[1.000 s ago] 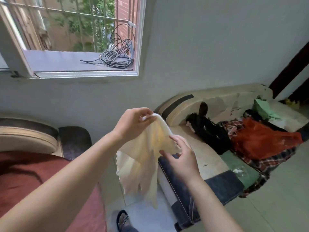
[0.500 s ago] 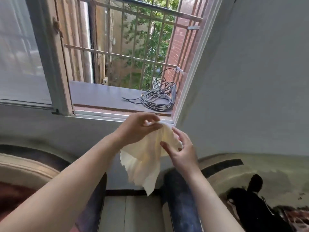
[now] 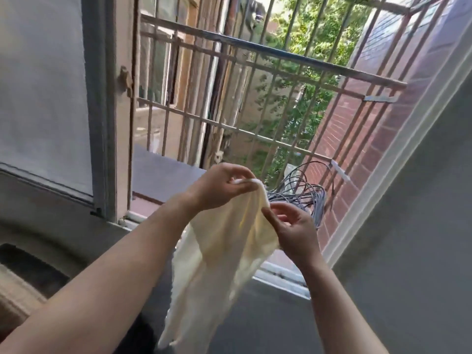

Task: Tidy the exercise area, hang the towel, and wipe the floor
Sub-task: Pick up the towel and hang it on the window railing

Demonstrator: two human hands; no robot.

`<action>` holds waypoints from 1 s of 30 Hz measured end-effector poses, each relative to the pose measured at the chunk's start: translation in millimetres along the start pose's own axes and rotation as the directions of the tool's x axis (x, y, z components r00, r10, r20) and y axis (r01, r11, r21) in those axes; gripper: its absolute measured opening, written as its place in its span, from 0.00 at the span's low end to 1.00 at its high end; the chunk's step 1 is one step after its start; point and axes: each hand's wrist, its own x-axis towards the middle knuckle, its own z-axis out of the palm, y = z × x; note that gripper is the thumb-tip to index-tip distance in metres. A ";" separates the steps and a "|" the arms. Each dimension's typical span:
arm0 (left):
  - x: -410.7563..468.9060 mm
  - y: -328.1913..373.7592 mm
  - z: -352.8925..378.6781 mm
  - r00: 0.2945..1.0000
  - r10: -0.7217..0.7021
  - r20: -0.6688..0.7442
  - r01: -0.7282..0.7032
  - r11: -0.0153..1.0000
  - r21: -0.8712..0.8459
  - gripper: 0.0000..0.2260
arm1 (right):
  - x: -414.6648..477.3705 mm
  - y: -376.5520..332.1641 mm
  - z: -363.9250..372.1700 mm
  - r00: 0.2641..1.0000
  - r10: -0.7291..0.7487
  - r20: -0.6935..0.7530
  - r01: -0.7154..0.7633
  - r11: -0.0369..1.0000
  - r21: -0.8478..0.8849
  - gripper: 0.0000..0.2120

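Head view showed a pale yellow towel (image 3: 224, 241) held up in front of an open window, well short of the metal window bars (image 3: 268, 54) beyond the sill. The left hand (image 3: 219, 187) had its fingers (image 3: 242, 186) pinched shut on the towel's top corner, and the cloth hung limp from there, its ragged lower edge dangling low. The right hand (image 3: 293, 228) sat just beside it along the upper edge, thumb and forefinger loosely curled against the cloth; whether they actually gripped it could not be told. A coil of grey cable (image 3: 304, 192) lay on the sill directly behind the hands. In my judgement the main risk was the single firm pinch: if it slipped while reaching for a bar, the towel could drop outside or snag in the cable. Bunched cloth might also hang unevenly and slide off.
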 end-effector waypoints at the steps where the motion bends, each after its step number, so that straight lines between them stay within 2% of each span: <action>1: 17.6 -3.9 -3.4 1.000 0.001 -0.019 -0.001 1.000 -0.003 0.08 | 21.7 0.9 -2.3 0.999 -0.031 0.009 0.031 1.000 -0.004 0.07; 3: 51.6 -11.3 -10.9 0.998 0.000 -0.068 0.001 1.000 0.018 0.08 | 63.9 -0.2 -6.3 0.994 -0.111 0.020 0.112 0.994 -0.019 0.02; 9: 138.2 -39.0 -27.2 0.984 -0.022 -0.178 0.027 0.999 0.023 0.06 | 169.4 -2.9 -11.3 0.963 -0.260 0.068 0.263 0.964 -0.049 0.01; 14: 199.4 -56.1 -45.6 0.988 0.005 -0.157 0.002 0.999 0.045 0.03 | 246.4 -5.7 -4.5 0.957 -0.267 0.110 0.274 0.960 -0.053 0.06; 19: 256.7 -78.8 -70.0 0.987 0.091 -0.134 -0.086 0.995 0.046 0.03 | 304.2 -20.1 1.3 0.969 -0.232 0.082 0.232 0.973 0.004 0.03; 21: 276.2 -86.8 -80.7 0.987 0.127 -0.101 -0.123 0.991 0.046 0.02 | 321.6 -28.4 0.6 0.966 -0.250 0.061 0.251 0.968 0.000 0.01; 25: 311.1 -103.3 -95.8 0.988 0.149 -0.036 -0.148 0.988 0.045 0.03 | 354.3 -33.5 -1.7 0.957 -0.291 -0.004 0.291 0.956 -0.028 0.05; 27: 322.8 -109.3 -95.9 0.992 0.121 0.031 -0.123 0.991 0.049 0.06 | 368.3 -29.9 -4.9 0.950 -0.308 -0.060 0.303 0.950 -0.075 0.07; 30: 334.1 -127.4 -88.1 0.987 -0.003 0.161 -0.008 0.998 0.068 0.10 | 381.8 -23.1 -10.7 0.935 -0.327 -0.139 0.301 0.937 -0.177 0.07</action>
